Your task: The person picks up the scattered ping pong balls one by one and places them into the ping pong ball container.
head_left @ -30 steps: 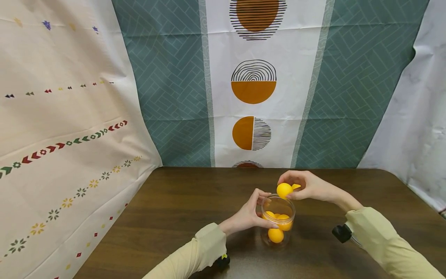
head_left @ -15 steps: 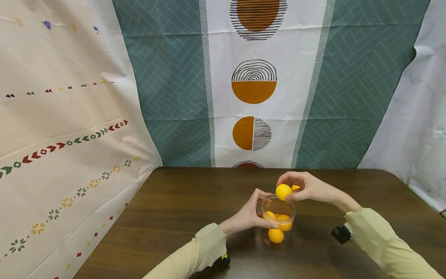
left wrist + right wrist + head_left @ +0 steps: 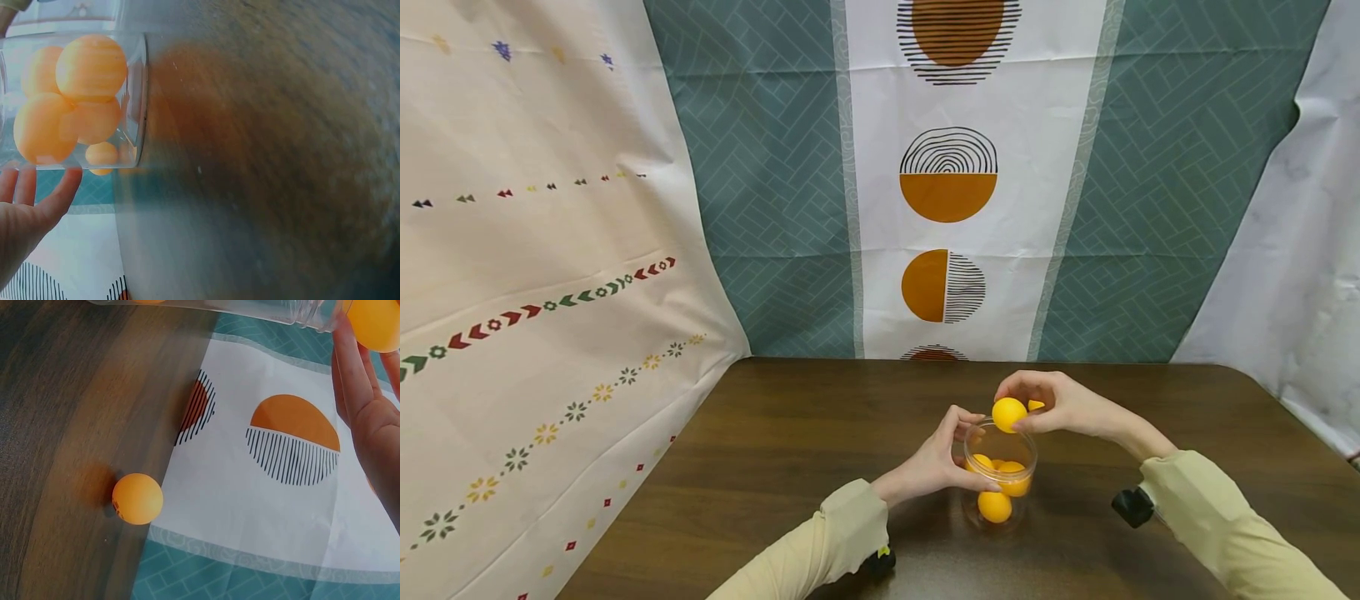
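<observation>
A clear, wide-mouthed jar (image 3: 1004, 448) stands upright on the dark wooden table, with several orange ping-pong balls (image 3: 995, 507) inside. My left hand (image 3: 946, 463) grips it from the left near the top, thumb across the near side and fingers round the far side. In the left wrist view, fingertips (image 3: 70, 182) press against the jar wall. Over the far part of the mouth, my right hand (image 3: 1051, 403) pinches another ping-pong ball (image 3: 1009, 414) between thumb and fingers. The right wrist view shows that ball (image 3: 378, 322) right at the jar's rim.
One loose ping-pong ball (image 3: 137, 499) lies on the table beyond the jar; in the head view, the right hand mostly hides it. Patterned cloth (image 3: 790, 208) hangs behind the table (image 3: 820, 417), and white cloth (image 3: 572, 250) runs along its left side.
My right hand has moved slightly left and down with its ball, closer to the jar's mouth. The left hand and the jar stay in place.
</observation>
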`<state>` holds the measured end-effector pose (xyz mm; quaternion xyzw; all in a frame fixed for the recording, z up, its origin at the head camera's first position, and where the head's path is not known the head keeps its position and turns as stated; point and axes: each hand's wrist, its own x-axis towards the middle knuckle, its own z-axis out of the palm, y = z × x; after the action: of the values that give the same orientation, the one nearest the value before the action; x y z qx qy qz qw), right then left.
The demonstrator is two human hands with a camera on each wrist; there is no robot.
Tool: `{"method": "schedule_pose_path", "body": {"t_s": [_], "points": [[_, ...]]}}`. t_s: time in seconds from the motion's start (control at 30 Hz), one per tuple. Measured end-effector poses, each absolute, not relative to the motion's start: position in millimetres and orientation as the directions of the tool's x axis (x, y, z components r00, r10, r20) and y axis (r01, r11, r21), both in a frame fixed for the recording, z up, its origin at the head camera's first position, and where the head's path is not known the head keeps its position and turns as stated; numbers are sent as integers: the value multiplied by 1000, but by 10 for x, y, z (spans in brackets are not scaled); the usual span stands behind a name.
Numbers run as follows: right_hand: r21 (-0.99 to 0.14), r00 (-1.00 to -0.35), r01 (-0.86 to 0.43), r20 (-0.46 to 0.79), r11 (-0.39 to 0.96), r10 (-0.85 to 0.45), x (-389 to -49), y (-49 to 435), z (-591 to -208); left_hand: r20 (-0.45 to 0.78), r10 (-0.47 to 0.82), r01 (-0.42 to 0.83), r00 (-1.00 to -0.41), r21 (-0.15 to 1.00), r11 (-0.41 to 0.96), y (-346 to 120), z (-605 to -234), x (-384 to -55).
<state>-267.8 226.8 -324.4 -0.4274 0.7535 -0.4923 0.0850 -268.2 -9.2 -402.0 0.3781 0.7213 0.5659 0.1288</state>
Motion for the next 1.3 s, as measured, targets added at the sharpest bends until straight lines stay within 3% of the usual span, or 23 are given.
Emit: {"method": "schedule_pose_path", "body": {"t_s": [1.3], "points": [[-814, -624, -562, 301, 147, -722, -2708, 2316, -3270, 268, 697, 414, -665, 909, 46, -86, -4036, -2688]]}}
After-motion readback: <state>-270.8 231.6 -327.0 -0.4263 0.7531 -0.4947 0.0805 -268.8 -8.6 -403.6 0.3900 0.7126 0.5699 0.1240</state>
